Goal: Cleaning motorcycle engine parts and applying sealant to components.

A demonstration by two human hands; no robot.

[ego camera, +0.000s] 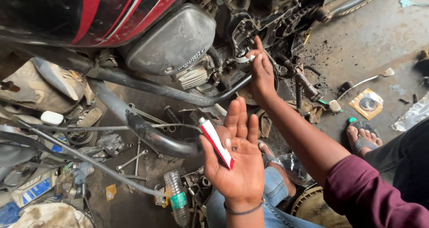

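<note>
Left hands part: palm up, fingers spread loosely, red-and-white tube pinned between thumb and palm, small dark bit resting mid-palm. Right hand reaches up to motorcycle engine, fingertips pinching small white piece against open casing. Grey side cover left of it. Spanners and plastic bottle lie on dirty floor below.

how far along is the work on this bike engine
Done: the engine side is open, its chain exposed, and spanners lie on the floor. In hand: the left hand holds a red-and-white tube; the right hand touches a pale part in the opening. Left: no cover is on the opening yet.
</note>
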